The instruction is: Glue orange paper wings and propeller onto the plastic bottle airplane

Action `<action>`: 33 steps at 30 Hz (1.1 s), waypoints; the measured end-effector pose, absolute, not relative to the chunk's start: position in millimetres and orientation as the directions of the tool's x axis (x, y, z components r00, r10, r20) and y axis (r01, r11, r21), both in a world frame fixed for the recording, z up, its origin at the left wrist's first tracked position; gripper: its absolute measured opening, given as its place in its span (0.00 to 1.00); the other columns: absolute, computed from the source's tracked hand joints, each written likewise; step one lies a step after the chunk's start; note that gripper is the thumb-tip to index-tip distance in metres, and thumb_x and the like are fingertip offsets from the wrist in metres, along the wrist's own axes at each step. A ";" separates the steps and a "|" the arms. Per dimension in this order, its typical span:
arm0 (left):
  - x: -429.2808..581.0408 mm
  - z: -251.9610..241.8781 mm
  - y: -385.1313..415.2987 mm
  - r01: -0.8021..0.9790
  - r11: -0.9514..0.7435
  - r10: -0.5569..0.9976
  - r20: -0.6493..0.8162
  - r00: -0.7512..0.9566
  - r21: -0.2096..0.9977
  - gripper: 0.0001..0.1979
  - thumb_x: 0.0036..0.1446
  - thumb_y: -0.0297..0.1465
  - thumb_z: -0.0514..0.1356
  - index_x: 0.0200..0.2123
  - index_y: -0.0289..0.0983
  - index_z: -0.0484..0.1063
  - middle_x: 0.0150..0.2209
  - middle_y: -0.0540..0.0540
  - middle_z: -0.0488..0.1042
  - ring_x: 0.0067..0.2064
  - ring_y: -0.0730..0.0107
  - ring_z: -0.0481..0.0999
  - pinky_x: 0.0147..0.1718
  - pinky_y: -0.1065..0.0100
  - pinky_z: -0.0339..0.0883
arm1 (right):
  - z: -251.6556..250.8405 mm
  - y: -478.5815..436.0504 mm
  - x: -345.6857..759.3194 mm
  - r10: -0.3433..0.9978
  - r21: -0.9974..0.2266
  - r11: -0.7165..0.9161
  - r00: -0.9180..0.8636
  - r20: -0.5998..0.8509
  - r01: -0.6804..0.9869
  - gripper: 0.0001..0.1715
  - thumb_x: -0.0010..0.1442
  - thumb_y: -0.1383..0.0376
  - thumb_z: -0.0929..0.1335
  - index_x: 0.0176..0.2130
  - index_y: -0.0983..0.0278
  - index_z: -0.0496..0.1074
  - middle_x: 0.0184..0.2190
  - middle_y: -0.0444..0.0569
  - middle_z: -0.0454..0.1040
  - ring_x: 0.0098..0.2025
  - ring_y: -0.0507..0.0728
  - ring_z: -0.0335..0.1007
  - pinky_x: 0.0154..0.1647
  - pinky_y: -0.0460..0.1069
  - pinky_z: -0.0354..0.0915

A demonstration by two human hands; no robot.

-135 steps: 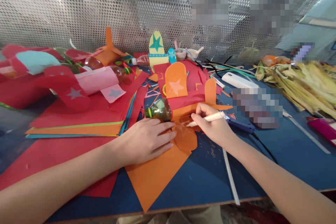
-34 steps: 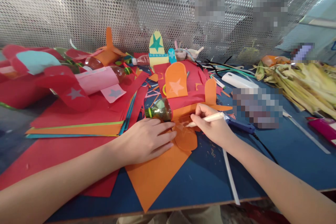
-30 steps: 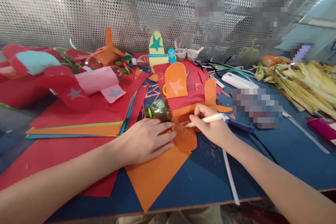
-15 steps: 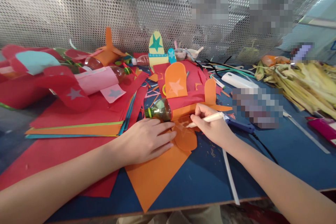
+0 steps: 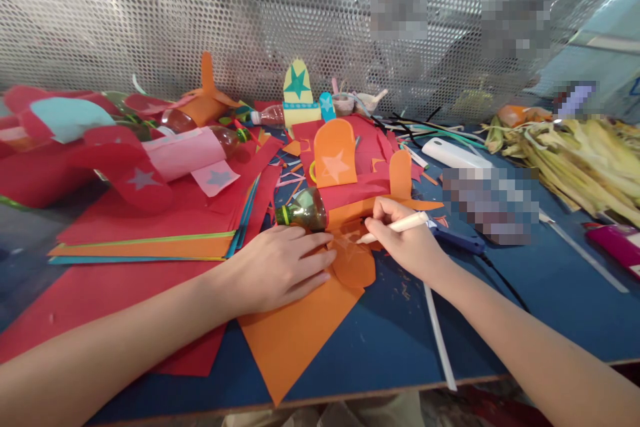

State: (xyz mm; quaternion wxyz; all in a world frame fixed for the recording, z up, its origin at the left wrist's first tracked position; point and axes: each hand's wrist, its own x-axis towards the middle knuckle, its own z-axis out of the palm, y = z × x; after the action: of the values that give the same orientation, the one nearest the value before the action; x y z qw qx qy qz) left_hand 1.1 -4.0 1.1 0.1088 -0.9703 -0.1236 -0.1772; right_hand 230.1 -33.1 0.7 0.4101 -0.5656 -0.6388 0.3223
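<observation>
In my right hand (image 5: 400,237) a white marker pen (image 5: 397,227) is pinched, its tip at a pale star outline on an orange paper wing (image 5: 355,270). This wing belongs to a bottle plane whose green plastic bottle neck (image 5: 303,210) points left. Another orange wing (image 5: 335,153) with a pale star stands up behind the body, and an orange tail fin (image 5: 400,175) rises at the right. My left hand (image 5: 287,267) lies flat, fingers stretched out, by the near wing and over an orange sheet (image 5: 295,333).
Coloured paper sheets (image 5: 150,213) are stacked at left, with pink and red bottle planes (image 5: 185,153) on and behind them. A blue glue gun (image 5: 457,239) with a black cord lies right of my hand. Dried husks (image 5: 575,160) lie far right; perforated metal (image 5: 200,13) stands behind.
My right hand and the marker pen have shifted very slightly to the right over the star. My left hand and the bottle plane have stayed put.
</observation>
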 end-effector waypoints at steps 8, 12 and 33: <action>0.9 0.1 -4.1 0.272 -0.949 0.195 0.378 0.905 -0.160 0.16 0.66 0.34 0.49 0.45 0.36 0.75 0.47 0.40 0.78 0.33 0.64 0.76 0.32 0.62 0.72 | 0.7 -32.5 230.6 0.987 -0.875 0.149 -0.019 0.159 0.460 0.14 0.53 0.65 0.64 0.22 0.60 0.53 0.18 0.37 0.51 0.21 0.48 0.49 0.22 0.45 0.54; 1.3 1.2 -3.9 0.277 -0.948 0.203 0.373 0.905 -0.158 0.16 0.66 0.34 0.49 0.45 0.36 0.75 0.47 0.40 0.78 0.34 0.65 0.77 0.32 0.63 0.72 | 1.1 -32.7 229.9 0.984 -0.889 0.169 -0.021 0.177 0.426 0.15 0.54 0.65 0.64 0.22 0.60 0.53 0.18 0.36 0.52 0.20 0.48 0.49 0.22 0.45 0.55; 2.4 3.2 -3.8 0.273 -0.950 0.200 0.373 0.906 -0.154 0.16 0.66 0.33 0.48 0.43 0.36 0.75 0.47 0.41 0.78 0.33 0.65 0.76 0.32 0.63 0.72 | -3.6 -33.2 230.2 0.992 -0.946 0.121 -0.077 0.102 0.300 0.16 0.60 0.57 0.65 0.26 0.61 0.60 0.21 0.37 0.59 0.23 0.48 0.60 0.29 0.45 0.63</action>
State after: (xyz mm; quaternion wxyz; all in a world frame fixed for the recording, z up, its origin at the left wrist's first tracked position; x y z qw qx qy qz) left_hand 2.4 -3.8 3.2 0.1016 -0.9709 -0.1218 -0.1795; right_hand 230.2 -33.2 -3.6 0.4293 -0.5264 -0.6134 0.4029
